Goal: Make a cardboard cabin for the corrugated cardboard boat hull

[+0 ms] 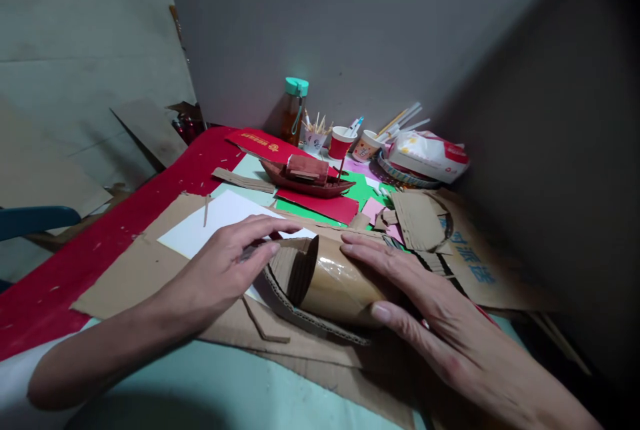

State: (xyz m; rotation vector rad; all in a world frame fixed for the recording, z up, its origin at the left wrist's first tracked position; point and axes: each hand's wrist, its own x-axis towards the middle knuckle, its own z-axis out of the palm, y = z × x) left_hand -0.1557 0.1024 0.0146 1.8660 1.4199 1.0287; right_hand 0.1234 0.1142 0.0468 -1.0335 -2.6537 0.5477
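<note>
Left hand: your left hand (pixel 227 263) lies flat, its fingers (pixel 260 225) spread and stretched forward; the tips press down at the open end of the curved cardboard piece (pixel 330 280). Nothing is pinched.
Right hand: your right hand (pixel 425 310) drapes over the far side of the same piece, fingers loosely spread, thumb low against its near edge, cupping the bend without closing around it.
Held piece: a glossy brown sheet bent into a half-roll, lying between your two sets of fingers, with a corrugated strip (pixel 310 320) running under its near edge. It rests on a flat cardboard sheet (pixel 150 270) on the table (pixel 210 383).
Step in hand: judging by the grip, you are shaping the roll, holding the curl in place against the strip.
Next move calls for: steady, even pressure from both sides so the bend doesn't spring open, and the edge kept lined up with the strip.
Just beyond your left fingers: a white sheet (pixel 210 223).
Beyond your right fingers: cut cardboard scraps (pixel 420 220).
Farther off: a brown model boat (pixel 307 177) on red and green paper.
Farthest: a bottle with a teal cap (pixel 295 107), paper cups (pixel 343 143) holding sticks, a white bag (pixel 427 153).
</note>
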